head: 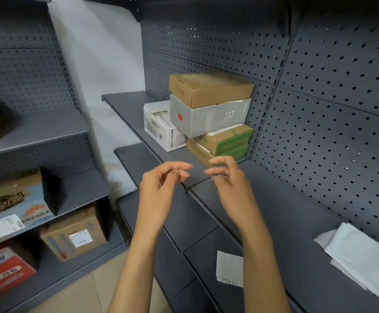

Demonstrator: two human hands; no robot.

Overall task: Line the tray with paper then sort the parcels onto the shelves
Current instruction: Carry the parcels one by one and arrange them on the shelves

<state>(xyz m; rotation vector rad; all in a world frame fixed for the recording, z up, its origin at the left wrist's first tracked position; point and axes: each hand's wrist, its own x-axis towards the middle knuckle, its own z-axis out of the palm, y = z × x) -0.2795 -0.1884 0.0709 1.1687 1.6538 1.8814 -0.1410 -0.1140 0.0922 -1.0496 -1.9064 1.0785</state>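
Note:
A stack of parcels stands at the back of the grey shelf [125, 105]: a brown cardboard box [211, 88] on top, a grey box [206, 118] under it, two green-and-brown boxes [226, 141] at the bottom, and a white printed box [161, 129] to their left. My left hand [161, 184] and my right hand [226, 177] hover just in front of the stack, fingers loosely curled and apart, holding nothing. Folded white paper [362, 256] lies on the same shelf at the right. A small white slip [229, 268] sits near the shelf's front edge.
Dark pegboard [342, 109] backs the shelf. A second shelving unit on the left carries cardboard boxes [75, 236], a blue printed box [12, 199] and a red package [3, 272]. Lower shelves [184, 218] stick out below my hands. Tan floor [82, 294] shows at the bottom.

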